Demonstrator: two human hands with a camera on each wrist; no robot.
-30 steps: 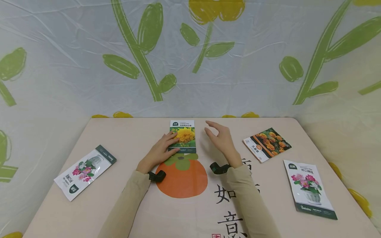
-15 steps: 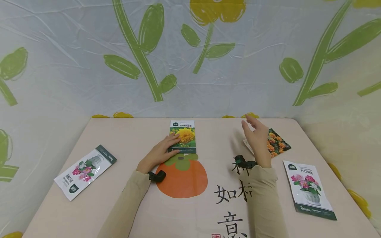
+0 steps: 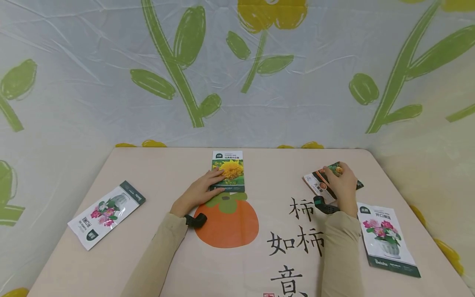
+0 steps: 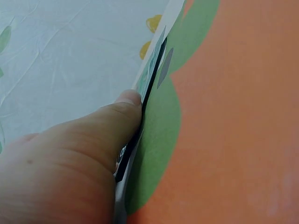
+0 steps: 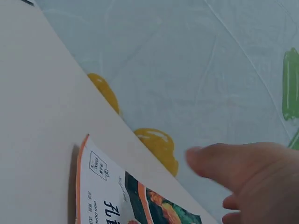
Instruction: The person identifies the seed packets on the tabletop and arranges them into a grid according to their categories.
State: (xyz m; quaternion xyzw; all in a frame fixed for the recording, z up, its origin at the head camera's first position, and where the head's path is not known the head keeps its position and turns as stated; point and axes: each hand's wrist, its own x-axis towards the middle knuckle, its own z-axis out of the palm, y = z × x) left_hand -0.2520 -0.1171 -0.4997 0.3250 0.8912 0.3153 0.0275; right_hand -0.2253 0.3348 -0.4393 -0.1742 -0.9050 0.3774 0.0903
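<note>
My left hand (image 3: 200, 189) lies with its fingers extended on a seed packet (image 3: 233, 181) that has a yellow flower printed on it, at the table's back middle. In the left wrist view, the thumb (image 4: 119, 116) rests along that packet's edge. My right hand (image 3: 342, 185) is over a second seed packet (image 3: 315, 182), printed with orange flowers, and covers part of it. From the right wrist view, the thumb (image 5: 210, 161) stands apart from this orange-flower packet (image 5: 103, 191), whose near end curls up a little. The right fingertips are mostly hidden.
One seed packet with pink flowers (image 3: 107, 214) lies slanted at the left. Another pink-flower packet (image 3: 387, 239) lies at the right, close to my right sleeve. The table cloth (image 3: 226, 227) bears an orange persimmon and black characters. A patterned curtain (image 3: 297, 103) hangs behind.
My right hand has moved right, from beside the yellow-flower packet to over the orange-flower packet, and come down. The left hand has stayed on its packet.
</note>
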